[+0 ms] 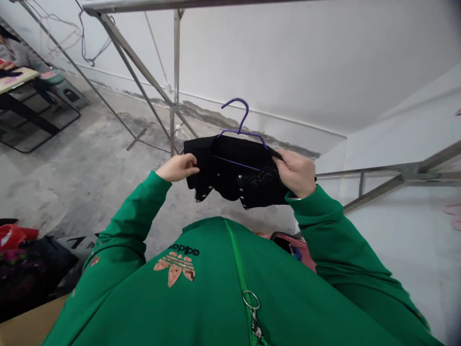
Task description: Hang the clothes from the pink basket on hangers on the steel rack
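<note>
A black garment with shiny trim hangs on a purple hanger in front of me. The hanger's hook stands free above the garment, and its lower bar shows through the neck opening. My left hand grips the garment's left shoulder edge between thumb and fingers. On the other side, my right hand is closed on the right shoulder edge. Both arms are held out, and the cloth is stretched between the two hands. The lower part of the garment is foreshortened from this angle.
Overhead runs a metal rack rail, with a braced leg beyond my left hand. Several wire hangers hang at upper left. A person sits by a table. Dark bundled cloth lies at lower left.
</note>
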A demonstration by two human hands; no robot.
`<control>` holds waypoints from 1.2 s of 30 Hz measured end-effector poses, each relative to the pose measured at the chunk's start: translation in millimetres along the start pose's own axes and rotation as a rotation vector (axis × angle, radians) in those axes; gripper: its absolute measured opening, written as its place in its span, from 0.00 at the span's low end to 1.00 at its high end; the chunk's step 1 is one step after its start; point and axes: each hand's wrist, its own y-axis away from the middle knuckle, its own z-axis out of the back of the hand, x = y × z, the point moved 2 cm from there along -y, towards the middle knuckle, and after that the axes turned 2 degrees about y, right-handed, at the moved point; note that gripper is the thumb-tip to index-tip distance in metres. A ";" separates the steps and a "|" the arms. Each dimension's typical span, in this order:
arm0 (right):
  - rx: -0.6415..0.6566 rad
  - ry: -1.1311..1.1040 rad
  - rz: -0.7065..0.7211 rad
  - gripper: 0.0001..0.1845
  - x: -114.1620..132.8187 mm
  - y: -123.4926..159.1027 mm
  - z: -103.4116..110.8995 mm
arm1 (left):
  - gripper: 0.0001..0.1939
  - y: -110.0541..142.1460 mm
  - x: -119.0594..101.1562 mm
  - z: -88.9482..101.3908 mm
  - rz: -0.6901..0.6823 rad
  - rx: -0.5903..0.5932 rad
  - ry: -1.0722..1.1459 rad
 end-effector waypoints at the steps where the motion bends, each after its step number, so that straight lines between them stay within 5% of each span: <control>1: -0.001 -0.014 0.015 0.17 -0.8 0.3 2.6 | 0.12 -1.4 4.8 5.8 -0.018 -0.122 -0.041; 3: 0.005 -0.045 0.044 0.16 -0.4 -0.7 8.0 | 0.19 -10.0 15.4 15.9 -0.078 -0.354 -0.124; 6: -0.005 -0.117 0.066 0.16 6.0 -5.1 19.5 | 0.28 -28.5 26.7 14.8 -0.190 -0.386 -0.146; 9: -0.020 -0.210 0.006 0.14 10.0 -6.6 35.7 | 0.20 -38.1 31.7 2.8 -0.231 -0.368 -0.101; 12: 0.028 -0.317 -0.145 0.10 -3.4 -1.6 43.5 | 0.11 -40.8 39.9 -3.5 -0.245 -0.542 -0.073; 15: 0.365 -0.457 -0.306 0.12 -23.3 8.4 28.8 | 0.08 -45.9 53.1 -2.1 -0.290 -0.610 -0.069; 19: 0.793 -0.728 -0.456 0.13 -23.5 29.1 11.0 | 0.05 -55.3 68.6 0.8 -0.345 -0.535 -0.026; 24: 0.698 -1.088 -0.783 0.13 11.5 38.2 33.5 | 0.10 -61.7 76.5 6.5 -0.360 -0.507 0.150; 30: 0.729 -1.159 -0.709 0.21 48.9 18.5 43.6 | 0.13 -79.7 97.8 24.1 -0.115 -0.579 0.650; 36: 0.677 -1.147 -0.677 0.19 66.5 -13.6 37.2 | 0.22 -99.4 140.3 41.4 0.042 -0.516 0.801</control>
